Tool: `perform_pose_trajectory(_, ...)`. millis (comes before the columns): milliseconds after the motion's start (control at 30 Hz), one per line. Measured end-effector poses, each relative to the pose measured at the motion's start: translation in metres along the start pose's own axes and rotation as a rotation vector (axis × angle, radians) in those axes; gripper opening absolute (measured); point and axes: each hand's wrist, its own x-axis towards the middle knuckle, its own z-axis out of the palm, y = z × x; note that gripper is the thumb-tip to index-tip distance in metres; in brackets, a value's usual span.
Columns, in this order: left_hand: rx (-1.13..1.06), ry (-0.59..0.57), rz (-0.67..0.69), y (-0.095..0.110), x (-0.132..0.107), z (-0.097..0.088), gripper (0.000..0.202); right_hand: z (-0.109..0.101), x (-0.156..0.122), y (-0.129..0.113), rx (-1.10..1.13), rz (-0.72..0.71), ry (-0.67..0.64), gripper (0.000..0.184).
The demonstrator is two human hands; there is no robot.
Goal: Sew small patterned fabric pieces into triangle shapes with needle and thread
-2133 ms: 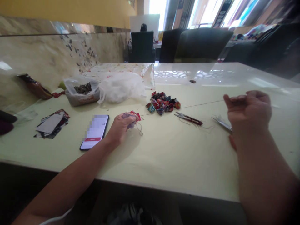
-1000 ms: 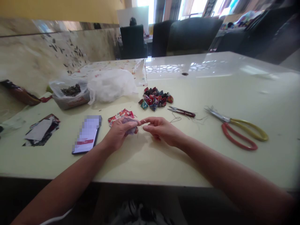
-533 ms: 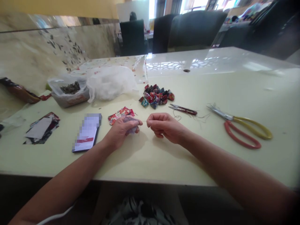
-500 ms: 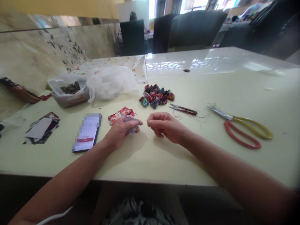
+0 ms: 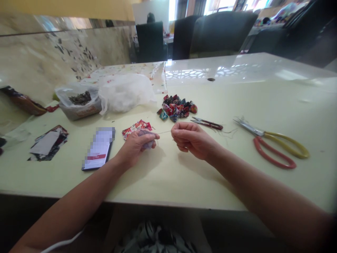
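Observation:
My left hand (image 5: 134, 144) is closed on a small greyish-purple piece of fabric (image 5: 147, 141), pinched between thumb and fingers. A thin dark thread (image 5: 165, 132) runs taut from it to my right hand (image 5: 190, 137), whose thumb and forefinger pinch the thread's other end. Whether a needle is in that pinch I cannot make out. Red floral fabric pieces (image 5: 138, 127) lie just behind my left hand. Beyond my right hand sits a heap of small folded, patterned fabric pieces (image 5: 177, 108). Thread snips (image 5: 209, 123) rest beside the heap.
Large scissors (image 5: 276, 147) with red and yellow handles lie at the right among loose threads. A phone (image 5: 98, 149) and a stack of fabric scraps (image 5: 48, 143) are at the left. Behind them stand a bag-lined tub (image 5: 80, 109) and a white plastic bag (image 5: 126, 93).
My right hand has moved slightly right and away from my left hand, so a longer stretch of thread shows between them. My left hand has stayed nearly still with the fabric.

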Motion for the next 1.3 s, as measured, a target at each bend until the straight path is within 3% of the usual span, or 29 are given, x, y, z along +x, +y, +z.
perform_pose_trajectory(833, -0.044, 0.057, -0.002, -0.001, 0.002, -0.002, 0.014, -0.003, -0.002, -0.004, -0.012, -0.040, 0.023, 0.019)
perform_pose_trajectory(1067, 0.029, 0.085, 0.051, 0.007, -0.004, 0.008, 0.020, 0.003, 0.001, 0.002, -0.380, -0.097, 0.286, 0.021)
perform_pose_trajectory(1167, 0.051, 0.064, 0.097, 0.007, -0.005, 0.008, 0.022, 0.004, 0.002, 0.009, -0.445, -0.148, 0.300, 0.017)
perform_pose_trajectory(1300, 0.085, 0.068, 0.104, 0.003, -0.006, 0.009, 0.024, 0.009, 0.001, 0.015, -0.701, -0.346, 0.306, 0.015)
